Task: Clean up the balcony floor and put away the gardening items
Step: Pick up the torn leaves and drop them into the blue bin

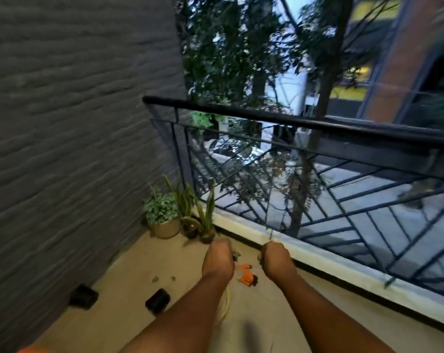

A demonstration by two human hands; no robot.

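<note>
Head view showed both hands out over the balcony floor [144,261]: left hand [217,256] and right hand [275,258] curled, grip contents unclear; orange gloves [246,273] lay between them, potted plants [165,217] in the far-left corner

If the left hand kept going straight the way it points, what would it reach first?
Probably the small potted plant just beyond the left hand, by the railing; depth is unclear in this blurred view.
</note>
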